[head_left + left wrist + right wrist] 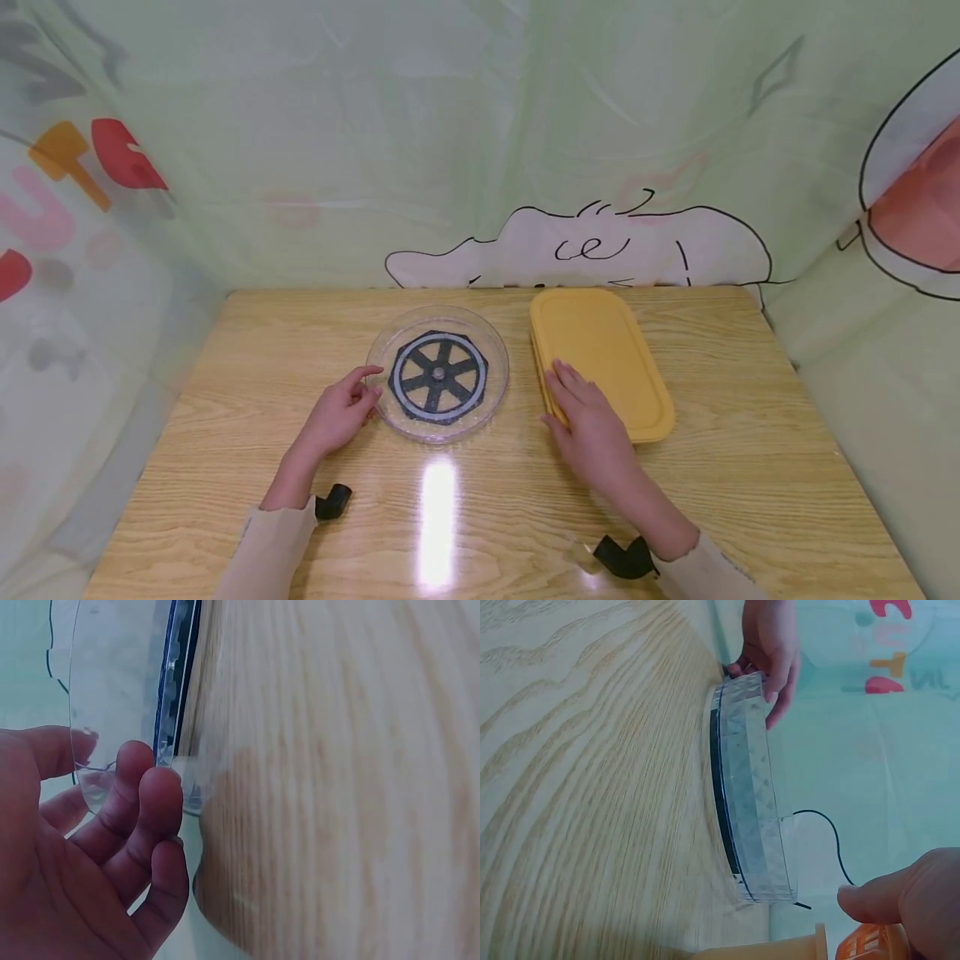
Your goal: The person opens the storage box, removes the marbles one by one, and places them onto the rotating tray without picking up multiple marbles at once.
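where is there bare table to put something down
Bare table shows right of the yellow container, left of the left hand, and between the forearms; a narrower strip runs between container and clear dish. It is crowded at the dish's left rim, by the left hand, and the container's near-left edge, by the right hand.

A wood-grain table stands before pale green sheeting with black-outlined drawings and colourful letters.
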Action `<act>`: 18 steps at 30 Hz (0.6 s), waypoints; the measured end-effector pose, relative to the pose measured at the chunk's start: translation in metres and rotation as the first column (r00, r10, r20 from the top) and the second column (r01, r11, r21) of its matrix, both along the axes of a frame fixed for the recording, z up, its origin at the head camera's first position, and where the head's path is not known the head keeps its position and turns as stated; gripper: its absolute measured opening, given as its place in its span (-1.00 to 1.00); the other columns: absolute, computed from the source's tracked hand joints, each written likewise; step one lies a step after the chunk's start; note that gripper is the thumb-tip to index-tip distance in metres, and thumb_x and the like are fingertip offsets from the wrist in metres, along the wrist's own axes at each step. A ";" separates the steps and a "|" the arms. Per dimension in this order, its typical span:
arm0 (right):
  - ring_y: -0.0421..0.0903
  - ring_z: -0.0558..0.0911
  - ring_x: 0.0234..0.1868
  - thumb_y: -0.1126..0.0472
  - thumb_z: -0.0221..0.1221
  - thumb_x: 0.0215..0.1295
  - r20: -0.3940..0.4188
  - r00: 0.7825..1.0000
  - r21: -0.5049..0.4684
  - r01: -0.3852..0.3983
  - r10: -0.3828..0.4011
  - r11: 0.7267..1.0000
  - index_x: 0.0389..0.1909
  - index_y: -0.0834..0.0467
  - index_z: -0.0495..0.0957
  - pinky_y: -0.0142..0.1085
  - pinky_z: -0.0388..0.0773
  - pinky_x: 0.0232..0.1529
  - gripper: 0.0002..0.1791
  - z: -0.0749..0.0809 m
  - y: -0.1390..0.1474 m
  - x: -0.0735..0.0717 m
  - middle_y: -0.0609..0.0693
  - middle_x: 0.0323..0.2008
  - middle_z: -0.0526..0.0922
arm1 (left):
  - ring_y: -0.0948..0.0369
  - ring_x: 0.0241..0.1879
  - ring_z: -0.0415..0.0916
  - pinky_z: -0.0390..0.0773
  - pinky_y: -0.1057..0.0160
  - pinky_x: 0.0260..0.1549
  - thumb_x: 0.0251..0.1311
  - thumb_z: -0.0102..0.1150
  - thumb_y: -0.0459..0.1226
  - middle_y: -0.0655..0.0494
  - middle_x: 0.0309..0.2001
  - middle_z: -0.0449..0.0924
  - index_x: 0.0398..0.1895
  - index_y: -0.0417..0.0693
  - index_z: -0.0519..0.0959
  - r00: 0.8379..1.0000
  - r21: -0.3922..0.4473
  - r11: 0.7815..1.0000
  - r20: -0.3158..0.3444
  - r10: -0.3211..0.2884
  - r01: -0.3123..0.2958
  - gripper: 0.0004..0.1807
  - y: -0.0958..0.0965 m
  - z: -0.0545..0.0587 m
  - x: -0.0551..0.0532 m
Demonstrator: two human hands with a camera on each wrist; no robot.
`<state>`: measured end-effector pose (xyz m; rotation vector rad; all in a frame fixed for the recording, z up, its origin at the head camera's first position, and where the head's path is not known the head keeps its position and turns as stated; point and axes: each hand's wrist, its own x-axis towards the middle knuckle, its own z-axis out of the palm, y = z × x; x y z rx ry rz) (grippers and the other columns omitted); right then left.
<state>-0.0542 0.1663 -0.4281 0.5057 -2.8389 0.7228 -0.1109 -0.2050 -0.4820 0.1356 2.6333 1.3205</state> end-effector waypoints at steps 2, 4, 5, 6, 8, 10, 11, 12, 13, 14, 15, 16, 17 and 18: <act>0.17 0.31 0.41 0.34 0.36 0.21 -0.014 1.000 -0.011 0.009 -0.010 1.000 0.32 0.39 0.39 0.17 0.22 0.32 -0.34 0.002 0.000 0.000 0.25 0.38 0.35 | 0.14 -0.54 0.46 0.45 0.25 -0.52 0.47 0.06 -0.17 0.04 -0.50 0.53 0.33 0.01 0.41 1.000 0.014 1.000 0.007 0.000 0.000 -0.59 0.000 -0.001 0.000; 0.17 0.33 0.40 0.35 0.36 0.20 -0.028 0.999 -0.021 0.015 -0.016 1.000 0.31 0.39 0.41 0.16 0.24 0.31 -0.36 0.004 0.000 0.001 0.25 0.37 0.37 | 0.15 -0.52 0.50 0.48 0.24 -0.48 0.47 0.06 -0.18 0.04 -0.49 0.55 0.33 0.00 0.41 1.000 0.028 1.000 0.018 0.000 -0.001 -0.58 -0.001 -0.001 0.000; 0.17 0.34 0.39 0.36 0.35 0.20 -0.035 0.999 -0.027 0.018 -0.019 0.999 0.30 0.39 0.41 0.15 0.24 0.31 -0.36 0.005 0.000 0.001 0.24 0.36 0.37 | 0.15 -0.51 0.52 0.51 0.23 -0.46 0.47 0.06 -0.19 0.04 -0.49 0.57 0.34 0.00 0.40 1.000 0.038 0.999 0.024 -0.002 0.001 -0.58 -0.001 -0.001 -0.001; 0.17 0.35 0.39 0.37 0.35 0.20 -0.041 0.999 -0.035 0.021 -0.023 0.999 0.30 0.40 0.42 0.15 0.26 0.30 -0.37 0.006 0.000 0.001 0.24 0.36 0.38 | 0.15 -0.50 0.54 0.53 0.22 -0.43 0.47 0.06 -0.19 0.04 -0.48 0.58 0.34 -0.01 0.40 1.000 0.048 0.999 0.030 -0.006 0.004 -0.57 -0.002 -0.001 -0.001; 0.17 0.36 0.38 0.39 0.35 0.19 -0.051 0.998 -0.056 0.029 -0.032 0.998 0.29 0.40 0.42 0.14 0.28 0.29 -0.37 0.010 0.000 0.002 0.23 0.36 0.38 | 0.14 -0.50 0.58 0.56 0.21 -0.40 0.47 0.07 -0.19 0.04 -0.47 0.61 0.34 0.00 0.40 0.999 0.069 0.998 0.046 -0.007 0.004 -0.57 -0.003 -0.001 -0.001; 0.18 0.38 0.36 0.41 0.35 0.19 -0.062 0.997 -0.085 0.038 -0.043 0.996 0.29 0.40 0.42 0.13 0.33 0.25 -0.37 0.013 0.000 0.003 0.23 0.36 0.39 | 0.12 -0.49 0.61 0.59 0.19 -0.35 0.46 0.08 -0.18 0.04 -0.46 0.63 0.34 0.01 0.40 0.998 0.097 0.995 0.067 -0.015 0.009 -0.57 -0.004 -0.001 -0.002; 0.18 0.39 0.35 0.42 0.34 0.19 -0.069 0.996 -0.102 0.041 -0.048 0.994 0.29 0.40 0.42 0.13 0.36 0.23 -0.37 0.016 0.001 0.003 0.23 0.35 0.39 | 0.11 -0.48 0.62 0.60 0.19 -0.34 0.46 0.08 -0.17 0.04 -0.46 0.64 0.34 0.01 0.39 0.997 0.107 0.994 0.076 -0.023 0.015 -0.57 -0.005 -0.001 -0.002; 0.19 0.41 0.34 0.43 0.34 0.19 -0.077 0.996 -0.121 0.043 -0.052 0.992 0.29 0.40 0.42 0.13 0.39 0.20 -0.38 0.018 0.002 0.004 0.23 0.35 0.40 | 0.10 -0.48 0.63 0.61 0.19 -0.32 0.46 0.09 -0.17 0.04 -0.45 0.65 0.34 0.01 0.39 0.996 0.122 0.992 0.086 -0.027 0.017 -0.56 -0.005 -0.001 -0.002; 0.20 0.43 0.32 0.44 0.33 0.19 -0.083 0.995 -0.138 0.048 -0.059 0.989 0.29 0.40 0.42 0.13 0.42 0.17 -0.38 0.020 0.003 0.004 0.22 0.34 0.41 | 0.09 -0.48 0.64 0.62 0.19 -0.31 0.46 0.09 -0.16 0.03 -0.45 0.66 0.34 0.01 0.40 0.995 0.139 0.990 0.095 -0.032 0.019 -0.56 -0.006 -0.002 -0.002; 0.20 0.44 0.31 0.44 0.33 0.19 -0.094 0.994 -0.152 0.049 -0.064 0.987 0.29 0.40 0.42 0.12 0.44 0.14 -0.39 0.022 0.004 0.004 0.22 0.34 0.41 | 0.08 -0.47 0.65 0.63 0.20 -0.31 0.46 0.10 -0.16 0.02 -0.44 0.66 0.34 0.02 0.40 0.994 0.157 0.987 0.104 -0.037 0.020 -0.56 -0.006 -0.002 -0.001; 0.20 0.45 0.30 0.44 0.32 0.19 -0.105 0.992 -0.167 0.051 -0.069 0.985 0.28 0.40 0.43 0.11 0.46 0.11 -0.40 0.024 0.005 0.005 0.21 0.34 0.42 | 0.06 -0.47 0.65 0.64 0.19 -0.30 0.45 0.10 -0.17 0.01 -0.44 0.67 0.34 0.01 0.40 0.993 0.179 0.984 0.113 -0.041 0.020 -0.56 -0.007 -0.003 -0.001; 0.20 0.46 0.29 0.45 0.31 0.20 -0.116 0.990 -0.180 0.053 -0.075 0.982 0.28 0.40 0.43 0.11 0.47 0.09 -0.40 0.026 0.006 0.005 0.21 0.34 0.42 | 0.05 -0.47 0.66 0.64 0.20 -0.30 0.45 0.10 -0.18 -0.01 -0.43 0.67 0.34 0.01 0.40 0.992 0.199 0.980 0.118 -0.046 0.021 -0.56 -0.007 -0.003 -0.001; 0.19 0.47 0.28 0.45 0.31 0.20 -0.128 0.989 -0.193 0.053 -0.079 0.980 0.28 0.39 0.43 0.09 0.49 0.08 -0.41 0.027 0.007 0.005 0.20 0.33 0.43 | 0.04 -0.46 0.66 0.65 0.20 -0.31 0.45 0.10 -0.19 -0.02 -0.43 0.67 0.34 -0.02 0.39 0.992 0.219 0.975 0.119 -0.053 0.026 -0.56 -0.008 -0.004 -0.001; 0.18 0.47 0.27 0.46 0.31 0.20 -0.140 0.986 -0.207 0.054 -0.085 0.977 0.28 0.39 0.44 0.06 0.49 0.07 -0.41 0.028 0.009 0.005 0.19 0.33 0.44 | 0.03 -0.46 0.66 0.65 0.19 -0.31 0.45 0.10 -0.20 -0.04 -0.42 0.67 0.35 -0.03 0.39 0.991 0.240 0.970 0.122 -0.057 0.026 -0.56 -0.009 -0.004 -0.001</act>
